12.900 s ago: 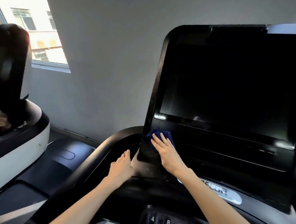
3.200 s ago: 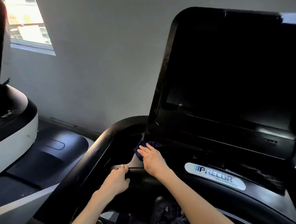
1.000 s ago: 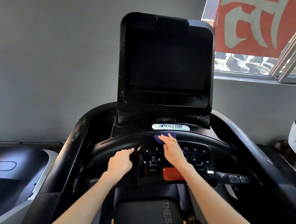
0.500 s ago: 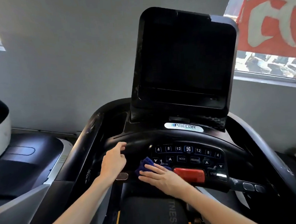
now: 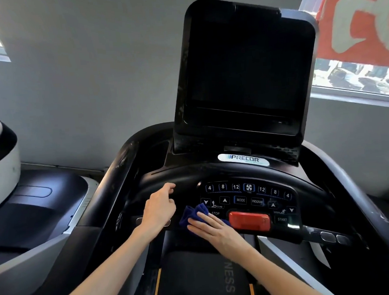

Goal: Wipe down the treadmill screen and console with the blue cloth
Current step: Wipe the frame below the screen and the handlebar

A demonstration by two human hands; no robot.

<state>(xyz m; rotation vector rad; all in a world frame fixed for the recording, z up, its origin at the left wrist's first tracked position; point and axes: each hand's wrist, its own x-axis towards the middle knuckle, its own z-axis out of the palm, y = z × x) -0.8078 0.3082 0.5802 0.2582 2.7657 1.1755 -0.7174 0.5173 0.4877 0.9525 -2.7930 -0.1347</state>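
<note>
Since a second ago, our right hand (image 5: 218,233) has slid down from the top of the button panel (image 5: 248,195) to its bottom left corner, and the blue cloth (image 5: 192,213) has come with it. Its fingers (image 5: 204,219) lie straight and close together, flat on the cloth, and press it on the panel by the word STOP. Part of the cloth sticks out past the fingertips in a crumpled lump. Just right of the hand sits the red button (image 5: 249,220). Our left hand (image 5: 159,210) is just beside the cloth, a little higher up. Its fingers (image 5: 169,187) are bent loosely and hold nothing; we cannot tell if the tips touch the black bar (image 5: 212,171) that curves over the panel. Above the bar stands the big dark screen (image 5: 245,63), tilted back. Behind it is a grey wall (image 5: 84,85), with a window (image 5: 354,78) and a red banner (image 5: 362,21) on the right. Another machine (image 5: 1,175) stands on our left.
</note>
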